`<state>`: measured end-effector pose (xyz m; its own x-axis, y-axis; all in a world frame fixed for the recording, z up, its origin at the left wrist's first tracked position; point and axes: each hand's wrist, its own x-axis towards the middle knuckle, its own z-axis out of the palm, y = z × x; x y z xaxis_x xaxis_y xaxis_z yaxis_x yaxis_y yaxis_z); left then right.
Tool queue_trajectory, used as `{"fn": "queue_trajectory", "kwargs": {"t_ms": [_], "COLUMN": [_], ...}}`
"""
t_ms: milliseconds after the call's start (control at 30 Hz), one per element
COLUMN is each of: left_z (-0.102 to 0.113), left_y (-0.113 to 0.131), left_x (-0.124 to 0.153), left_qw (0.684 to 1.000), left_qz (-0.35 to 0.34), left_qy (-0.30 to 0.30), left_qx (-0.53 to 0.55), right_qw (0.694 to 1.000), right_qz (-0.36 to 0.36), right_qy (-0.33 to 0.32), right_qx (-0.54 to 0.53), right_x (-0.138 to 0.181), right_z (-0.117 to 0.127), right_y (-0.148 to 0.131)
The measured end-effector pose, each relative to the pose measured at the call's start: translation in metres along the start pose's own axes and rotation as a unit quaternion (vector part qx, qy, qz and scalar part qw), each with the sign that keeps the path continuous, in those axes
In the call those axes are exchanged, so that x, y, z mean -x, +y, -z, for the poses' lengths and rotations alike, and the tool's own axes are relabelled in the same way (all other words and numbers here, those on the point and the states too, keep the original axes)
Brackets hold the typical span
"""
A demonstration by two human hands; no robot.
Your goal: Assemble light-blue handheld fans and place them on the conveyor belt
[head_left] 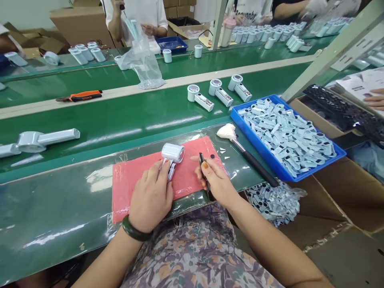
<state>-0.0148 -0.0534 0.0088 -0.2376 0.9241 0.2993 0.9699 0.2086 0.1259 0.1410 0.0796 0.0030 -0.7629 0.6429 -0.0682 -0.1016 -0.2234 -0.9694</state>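
The left hand (151,198) curls its fingers firmly around a white device (173,153) over the pink mat (132,176). The right hand (217,184) pinches black tweezers (201,161) steadily between fingertips.

No readable txt; device labels (224,97) too small, blurry.

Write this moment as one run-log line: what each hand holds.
left hand: white gadget | right hand: black tweezers | under: pink mat

Orange-handled pliers (79,96) beside green conveyor belt (126,124)
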Motion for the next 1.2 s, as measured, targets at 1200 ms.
{"fn": "queue_trajectory", "kwargs": {"t_ms": [1200], "left_z": [0.0], "left_y": [0.002], "left_x": [0.014], "left_qw": [0.959], "left_qz": [0.142], "left_qy": [0.028], "left_qx": [0.246], "right_qw": [0.949], "right_qz": [-0.022], "right_qy": [-0.143], "right_qx": [0.281], "right_x": [0.0], "right_z": [-0.03], "right_y": [-0.009]}}
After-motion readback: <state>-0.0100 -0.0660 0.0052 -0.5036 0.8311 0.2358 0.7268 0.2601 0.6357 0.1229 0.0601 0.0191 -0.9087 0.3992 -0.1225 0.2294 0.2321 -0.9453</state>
